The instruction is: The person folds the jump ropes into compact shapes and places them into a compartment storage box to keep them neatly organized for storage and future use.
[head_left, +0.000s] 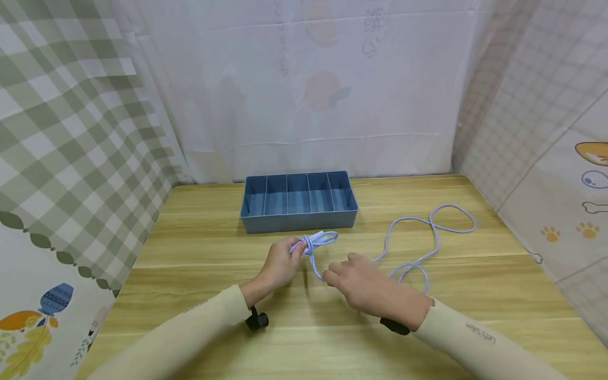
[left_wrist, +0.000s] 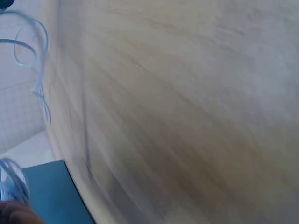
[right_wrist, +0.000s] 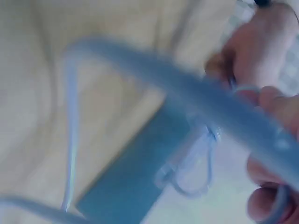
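Observation:
A lavender cord is folded into a small bundle (head_left: pixel 324 238), wound round its middle, with a paler stiff-looking piece among the loops. My left hand (head_left: pixel 280 261) pinches the bundle at its left end, above the table. From the bundle a strand runs down to my right hand (head_left: pixel 361 285), whose curled fingers hold the cord. Past the right hand, the loose length of cord (head_left: pixel 431 221) trails over the table in wide loops. In the right wrist view, a blurred strand of cord (right_wrist: pixel 154 74) crosses close to the camera, in front of the left hand (right_wrist: pixel 261 51).
A blue-grey divided box (head_left: pixel 299 220) with several compartments stands just behind the bundle. The wooden table (head_left: pixel 204 253) meets a pale hanging sheet (head_left: pixel 228 105) at the back. Patterned cloths (head_left: pixel 71 105) hang along both sides.

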`<state>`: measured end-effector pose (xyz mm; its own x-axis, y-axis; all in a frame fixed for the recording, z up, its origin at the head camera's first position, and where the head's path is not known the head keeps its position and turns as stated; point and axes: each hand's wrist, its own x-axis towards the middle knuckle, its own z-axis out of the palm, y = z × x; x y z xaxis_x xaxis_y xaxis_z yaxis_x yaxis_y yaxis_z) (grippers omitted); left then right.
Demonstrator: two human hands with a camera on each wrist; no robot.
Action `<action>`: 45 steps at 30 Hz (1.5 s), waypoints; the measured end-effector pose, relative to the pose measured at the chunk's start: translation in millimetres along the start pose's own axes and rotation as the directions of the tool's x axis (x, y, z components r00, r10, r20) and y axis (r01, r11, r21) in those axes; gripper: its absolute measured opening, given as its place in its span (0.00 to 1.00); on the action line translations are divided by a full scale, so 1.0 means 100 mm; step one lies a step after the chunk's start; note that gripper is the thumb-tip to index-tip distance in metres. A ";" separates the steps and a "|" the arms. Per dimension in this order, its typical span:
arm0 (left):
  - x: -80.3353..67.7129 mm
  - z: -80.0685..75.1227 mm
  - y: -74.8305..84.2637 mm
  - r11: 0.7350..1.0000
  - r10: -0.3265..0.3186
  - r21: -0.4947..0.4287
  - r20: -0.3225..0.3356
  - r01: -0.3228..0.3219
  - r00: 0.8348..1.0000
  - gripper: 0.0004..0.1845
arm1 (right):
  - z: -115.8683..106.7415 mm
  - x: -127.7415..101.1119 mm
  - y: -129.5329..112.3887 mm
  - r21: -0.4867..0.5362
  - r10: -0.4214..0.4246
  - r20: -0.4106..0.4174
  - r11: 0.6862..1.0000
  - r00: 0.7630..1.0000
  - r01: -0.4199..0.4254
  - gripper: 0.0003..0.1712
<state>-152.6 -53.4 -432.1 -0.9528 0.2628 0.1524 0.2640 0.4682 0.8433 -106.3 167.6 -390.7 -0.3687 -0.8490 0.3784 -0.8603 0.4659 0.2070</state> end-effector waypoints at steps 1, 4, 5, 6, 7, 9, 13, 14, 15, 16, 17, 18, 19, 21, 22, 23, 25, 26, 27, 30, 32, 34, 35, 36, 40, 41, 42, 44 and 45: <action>-0.01 0.00 0.00 1.000 0.012 0.008 0.019 -0.012 1.000 0.10 | -0.03 0.02 0.04 -0.011 -0.022 -0.041 1.000 0.999 0.022 0.17; -0.03 0.01 0.03 0.998 0.047 0.030 0.090 -0.050 0.995 0.11 | -0.13 0.09 0.18 -0.033 -0.058 -0.164 0.998 0.985 0.054 0.15; -0.04 0.02 0.04 0.997 0.066 0.040 0.116 -0.071 0.991 0.11 | -0.16 0.11 0.22 -0.028 -0.055 -0.191 0.998 0.980 0.051 0.16; -0.06 0.02 0.06 0.995 0.079 0.045 0.145 -0.086 0.986 0.11 | -0.19 0.13 0.27 -0.013 -0.049 -0.206 0.999 0.977 0.047 0.16; -0.07 0.03 0.08 0.993 0.096 0.051 0.175 -0.107 0.980 0.11 | -0.21 0.14 0.32 0.002 -0.042 -0.220 0.999 0.975 0.043 0.16; -0.10 0.04 0.11 0.988 0.131 0.047 0.237 -0.146 0.963 0.10 | -0.23 0.16 0.41 0.060 -0.013 -0.226 0.998 0.974 0.027 0.17; -0.15 0.05 0.13 0.971 0.222 0.010 0.338 -0.240 0.914 0.10 | -0.21 0.17 0.58 0.181 0.062 -0.194 0.983 0.979 -0.026 0.11; -0.16 0.05 0.13 0.966 0.244 -0.007 0.358 -0.259 0.901 0.10 | -0.20 0.16 0.61 0.213 0.081 -0.173 0.976 0.982 -0.043 0.09; -0.17 0.05 0.13 0.959 0.271 -0.026 0.375 -0.282 0.887 0.10 | -0.19 0.16 0.63 0.235 0.098 -0.152 0.970 0.984 -0.061 0.07; -0.18 0.05 0.13 0.951 0.299 -0.049 0.388 -0.305 0.872 0.10 | -0.18 0.15 0.65 0.256 0.112 -0.130 0.964 0.985 -0.076 0.07; -0.18 0.04 0.12 0.944 0.323 -0.073 0.400 -0.321 0.858 0.11 | -0.16 0.14 0.67 0.274 0.123 -0.110 0.958 0.986 -0.089 0.07; -0.19 0.04 0.12 0.936 0.348 -0.096 0.407 -0.340 0.844 0.11 | -0.15 0.14 0.68 0.292 0.129 -0.091 0.951 0.987 -0.097 0.07; -0.19 0.04 0.12 0.927 0.371 -0.116 0.411 -0.356 0.832 0.11 | -0.13 0.14 0.69 0.311 0.133 -0.077 0.945 0.988 -0.102 0.07; -0.19 0.04 0.10 0.909 0.416 -0.152 0.412 -0.389 0.811 0.12 | -0.09 0.14 0.69 0.336 0.138 -0.058 0.935 0.989 -0.111 0.07; -0.18 0.04 0.09 0.902 0.430 -0.162 0.409 -0.400 0.805 0.12 | -0.07 0.14 0.69 0.352 0.137 -0.053 0.929 0.989 -0.110 0.07; -0.18 0.04 0.09 0.898 0.439 -0.170 0.407 -0.406 0.801 0.11 | -0.05 0.14 0.69 0.367 0.136 -0.048 0.924 0.990 -0.109 0.07; -0.18 0.05 0.08 0.898 0.440 -0.189 0.404 -0.398 0.802 0.10 | 0.00 0.15 0.68 0.384 0.133 -0.039 0.917 0.990 -0.108 0.06; -0.18 0.05 0.08 0.901 0.433 -0.197 0.404 -0.385 0.806 0.09 | 0.02 0.15 0.67 0.392 0.135 -0.035 0.913 0.990 -0.110 0.06; -0.19 0.06 0.09 0.908 0.419 -0.201 0.405 -0.368 0.813 0.09 | 0.04 0.15 0.67 0.398 0.136 -0.032 0.910 0.990 -0.112 0.06; -0.20 0.08 0.11 0.931 0.359 -0.213 0.399 -0.295 0.844 0.10 | 0.10 0.15 0.66 0.413 0.147 -0.028 0.902 0.989 -0.122 0.05; -0.20 0.09 0.12 0.944 0.317 -0.221 0.391 -0.246 0.864 0.11 | 0.12 0.14 0.65 0.422 0.157 -0.033 0.897 0.987 -0.129 0.03; -0.21 0.10 0.14 0.949 0.286 -0.238 0.384 -0.206 0.878 0.11 | 0.15 0.13 0.65 0.430 0.165 -0.038 0.893 0.985 -0.133 0.02; -0.21 0.10 0.15 0.950 0.276 -0.246 0.382 -0.191 0.882 0.11 | 0.16 0.12 0.66 0.434 0.168 -0.039 0.891 0.985 -0.135 0.01; -0.21 0.10 0.16 0.951 0.266 -0.254 0.384 -0.176 0.884 0.11 | 0.17 0.11 0.66 0.438 0.171 -0.038 0.888 0.985 -0.137 0.01; -0.21 0.08 0.17 0.949 0.254 -0.278 0.407 -0.146 0.877 0.11 | 0.21 0.08 0.68 0.532 0.173 0.017 0.833 0.985 -0.155 0.04; -0.22 0.08 0.17 0.946 0.259 -0.290 0.413 -0.144 0.873 0.11 | 0.22 0.07 0.70 0.578 0.168 0.043 0.800 0.985 -0.161 0.05; -0.22 0.07 0.17 0.942 0.261 -0.306 0.420 -0.136 0.869 0.11 | 0.24 0.05 0.71 0.627 0.162 0.070 0.761 0.984 -0.169 0.06; -0.22 0.05 0.19 0.930 0.265 -0.349 0.428 -0.112 0.864 0.12 | 0.28 0.01 0.75 0.720 0.154 0.111 0.668 0.982 -0.187 0.08; -0.21 0.04 0.20 0.924 0.264 -0.369 0.423 -0.102 0.867 0.12 | 0.31 -0.01 0.77 0.757 0.157 0.124 0.623 0.980 -0.196 0.09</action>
<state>-126.7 -46.5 -420.2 -0.6924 0.7084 0.1367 0.2853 0.0948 0.9537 -182.9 196.5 -403.4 -0.5400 -0.7895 0.2917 -0.7305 0.2675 -0.6284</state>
